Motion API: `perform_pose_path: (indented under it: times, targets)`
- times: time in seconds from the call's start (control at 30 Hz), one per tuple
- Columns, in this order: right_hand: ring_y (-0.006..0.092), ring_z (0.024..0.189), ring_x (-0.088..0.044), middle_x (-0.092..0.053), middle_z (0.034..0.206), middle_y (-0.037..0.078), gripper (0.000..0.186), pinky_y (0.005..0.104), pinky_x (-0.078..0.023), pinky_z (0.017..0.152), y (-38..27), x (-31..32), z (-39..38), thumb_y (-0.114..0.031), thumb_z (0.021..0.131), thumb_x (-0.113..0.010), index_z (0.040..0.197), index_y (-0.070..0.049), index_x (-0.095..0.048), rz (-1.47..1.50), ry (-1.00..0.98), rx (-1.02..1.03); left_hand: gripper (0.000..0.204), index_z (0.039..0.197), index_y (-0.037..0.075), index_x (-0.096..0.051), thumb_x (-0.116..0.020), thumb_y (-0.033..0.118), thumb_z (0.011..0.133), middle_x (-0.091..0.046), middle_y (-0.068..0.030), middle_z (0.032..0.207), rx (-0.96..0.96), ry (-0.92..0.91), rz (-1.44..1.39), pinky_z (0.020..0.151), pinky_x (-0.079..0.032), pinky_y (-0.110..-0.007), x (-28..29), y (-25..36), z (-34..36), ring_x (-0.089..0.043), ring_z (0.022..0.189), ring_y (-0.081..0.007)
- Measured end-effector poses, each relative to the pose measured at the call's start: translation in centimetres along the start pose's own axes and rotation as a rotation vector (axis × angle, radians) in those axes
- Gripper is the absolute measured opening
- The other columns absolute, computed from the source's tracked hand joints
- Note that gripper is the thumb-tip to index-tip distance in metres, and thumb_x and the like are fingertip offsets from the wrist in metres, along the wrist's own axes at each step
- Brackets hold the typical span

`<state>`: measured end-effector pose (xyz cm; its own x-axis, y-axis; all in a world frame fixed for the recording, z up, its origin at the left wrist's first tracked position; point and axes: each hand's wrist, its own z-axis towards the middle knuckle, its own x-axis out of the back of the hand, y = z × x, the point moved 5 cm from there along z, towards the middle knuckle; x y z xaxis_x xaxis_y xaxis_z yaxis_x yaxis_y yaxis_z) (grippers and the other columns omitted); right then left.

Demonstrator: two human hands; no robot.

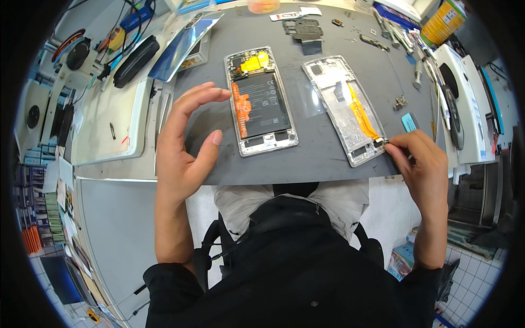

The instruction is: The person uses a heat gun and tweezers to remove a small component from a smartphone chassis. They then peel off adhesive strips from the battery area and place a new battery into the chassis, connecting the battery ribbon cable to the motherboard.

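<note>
Two opened phones lie on the grey work mat. The left one, a phone body point(263, 104), carries a black battery point(262, 101) with an orange pull tab point(241, 109) and yellow film near its top. My left hand point(188, 131) hovers at its left edge, thumb and fingers apart, holding nothing. To the right, a bare silver phone frame point(342, 106) lies tilted, with an orange flex cable point(362, 113) along its inside. My right hand point(421, 158) pinches at its lower right corner by the cable's end. A tiny dark part shows at the fingertips, too small to make out.
A dark bracket plate point(303, 30) and small parts lie at the back. A blue glass back panel point(180, 46) leans at the left, near a black pouch point(136, 61) and pale tray point(112, 123). Screwdrivers point(391, 30), tweezers point(374, 42) and a yellow can point(444, 23) are at right.
</note>
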<state>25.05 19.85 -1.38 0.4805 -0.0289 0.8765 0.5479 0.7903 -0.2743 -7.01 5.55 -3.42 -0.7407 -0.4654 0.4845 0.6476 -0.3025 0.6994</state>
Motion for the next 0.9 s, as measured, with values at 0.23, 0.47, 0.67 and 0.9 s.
perform_pose_path:
  times: [0.23,0.47,0.67,0.9]
  targets:
    - [0.0132,0.070,-0.066,-0.070,0.084,0.007,0.010,0.0252,-0.052,0.061,1.1,1.1,-1.0,0.002,0.089,-0.079,0.094,0.000,-0.071,0.136,0.055,-0.119,0.054,0.137,-0.001,-0.059,-0.061,0.000,0.083,-0.070,-0.0170,0.130,0.030,0.011,-0.030,0.123,-0.034,-0.047,-0.2,-0.4,0.0,-0.053,0.141,-0.0329]
    - [0.0200,0.067,-0.066,-0.071,0.086,0.007,0.013,0.0300,-0.050,0.059,2.2,0.6,-1.7,-0.002,0.086,-0.082,0.097,-0.004,-0.076,0.183,0.125,-0.130,0.059,0.143,-0.004,-0.054,-0.058,-0.003,0.084,-0.060,-0.0221,0.142,0.082,0.023,-0.059,0.124,-0.032,-0.047,0.1,-0.8,-0.8,-0.057,0.137,-0.0308]
    - [0.0200,0.068,-0.066,-0.071,0.088,0.005,0.018,0.0315,-0.053,0.060,1.6,0.3,-1.4,-0.003,0.085,-0.083,0.102,-0.006,-0.078,0.161,0.145,-0.056,0.058,0.143,-0.005,-0.054,-0.059,-0.002,0.085,-0.062,-0.0237,0.140,0.085,0.022,-0.035,0.125,-0.029,-0.047,-0.1,-0.7,-0.5,-0.056,0.139,-0.0322]
    - [0.0214,0.067,-0.067,-0.070,0.086,0.004,0.016,0.0331,-0.053,0.060,1.7,-0.5,-1.0,-0.007,0.084,-0.083,0.099,-0.007,-0.077,0.149,0.141,0.014,0.058,0.144,-0.005,-0.053,-0.059,-0.001,0.086,-0.061,-0.0231,0.141,0.096,0.022,-0.031,0.125,-0.029,-0.047,-0.1,-0.7,-0.6,-0.056,0.139,-0.0317]
